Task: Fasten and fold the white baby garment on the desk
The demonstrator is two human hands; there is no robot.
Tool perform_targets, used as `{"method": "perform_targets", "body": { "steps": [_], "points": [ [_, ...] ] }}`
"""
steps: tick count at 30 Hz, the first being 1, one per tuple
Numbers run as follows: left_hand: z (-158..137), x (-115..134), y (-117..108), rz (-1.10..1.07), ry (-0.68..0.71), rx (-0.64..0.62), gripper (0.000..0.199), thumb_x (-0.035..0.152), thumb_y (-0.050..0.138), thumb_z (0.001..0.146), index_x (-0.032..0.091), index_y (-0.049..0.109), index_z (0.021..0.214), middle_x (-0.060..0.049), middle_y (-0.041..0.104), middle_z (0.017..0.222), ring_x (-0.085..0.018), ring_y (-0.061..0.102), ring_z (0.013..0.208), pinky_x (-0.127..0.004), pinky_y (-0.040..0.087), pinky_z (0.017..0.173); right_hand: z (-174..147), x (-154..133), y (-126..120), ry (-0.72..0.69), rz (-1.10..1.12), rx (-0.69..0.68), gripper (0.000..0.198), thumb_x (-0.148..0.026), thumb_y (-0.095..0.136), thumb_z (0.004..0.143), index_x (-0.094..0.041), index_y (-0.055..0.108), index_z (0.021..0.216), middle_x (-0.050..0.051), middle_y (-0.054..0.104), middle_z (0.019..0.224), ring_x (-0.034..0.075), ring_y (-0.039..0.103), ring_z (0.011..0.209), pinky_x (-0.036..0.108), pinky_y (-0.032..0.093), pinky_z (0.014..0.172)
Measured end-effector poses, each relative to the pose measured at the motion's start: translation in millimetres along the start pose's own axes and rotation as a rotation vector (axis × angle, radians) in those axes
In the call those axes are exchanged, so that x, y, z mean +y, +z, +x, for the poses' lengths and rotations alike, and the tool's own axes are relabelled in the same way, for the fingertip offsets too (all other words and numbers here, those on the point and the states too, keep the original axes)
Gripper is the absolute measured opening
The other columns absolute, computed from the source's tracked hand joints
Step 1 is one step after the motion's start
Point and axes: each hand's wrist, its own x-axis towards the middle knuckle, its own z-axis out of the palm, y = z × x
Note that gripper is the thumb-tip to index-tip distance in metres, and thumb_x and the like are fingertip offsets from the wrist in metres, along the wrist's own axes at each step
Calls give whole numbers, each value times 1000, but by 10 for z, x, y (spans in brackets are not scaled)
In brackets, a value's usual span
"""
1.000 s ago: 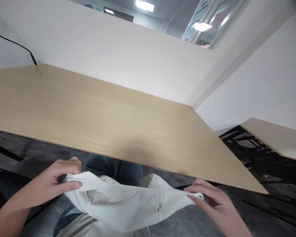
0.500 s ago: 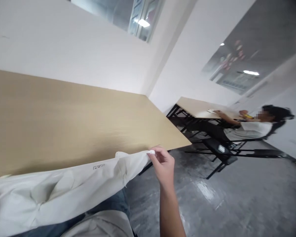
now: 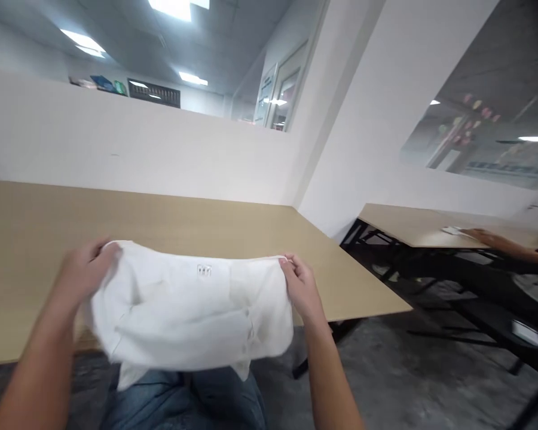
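Observation:
A white garment (image 3: 183, 322), loosely folded and creased, hangs stretched between my two hands above my lap. A small dark printed mark (image 3: 204, 270) shows near its upper edge. My left hand (image 3: 85, 269) grips the upper left corner, fingers closed and slightly blurred. At the upper right corner, my right hand (image 3: 301, 288) pinches the edge between thumb and fingers. Two short flaps dangle from the lower edge over my jeans (image 3: 183, 403). What kind of garment it is I cannot make out.
A wooden-topped table (image 3: 233, 224) stretches in front of me against a white wall (image 3: 161, 149). To the right stand a second table (image 3: 430, 224) and a black chair (image 3: 497, 316). Another person's arm (image 3: 497, 242) rests over that second table.
The view has swung right and up. My left hand, barely visible at the left edge before, now shows fully. The garment is held higher and more squarely in front, still gripped at both ends.

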Motion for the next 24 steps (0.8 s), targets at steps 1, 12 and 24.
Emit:
{"method": "perform_targets", "body": {
  "steps": [1, 12, 24],
  "points": [
    [165, 31, 77, 5, 10, -84, 46, 45, 41, 92, 14, 74, 100, 0, 74, 89, -20, 63, 86, -23, 42, 68, 189, 67, 91, -11, -40, -22, 36, -54, 56, 94, -19, 60, 92, -5, 49, 64, 12, 41, 57, 22, 33, 55],
    [889, -154, 1180, 293, -83, -148, 47, 40, 33, 98, 16, 73, 103, -19, 75, 106, -33, 71, 98, -34, 48, 74, 1619, 1127, 1096, -39, -783, -52, 29, -30, 46, 100, -19, 73, 97, 11, 75, 100, 21, 66, 92, 27, 40, 78],
    [888, -260, 1272, 290, -67, -165, 45, 50, 45, 92, 16, 70, 109, -20, 74, 107, -37, 69, 105, -41, 49, 84, 1735, 1416, 926, -63, -627, -90, 33, -49, 65, 81, -18, 75, 74, 6, 73, 75, 20, 63, 72, 28, 39, 66]
  ]
}}
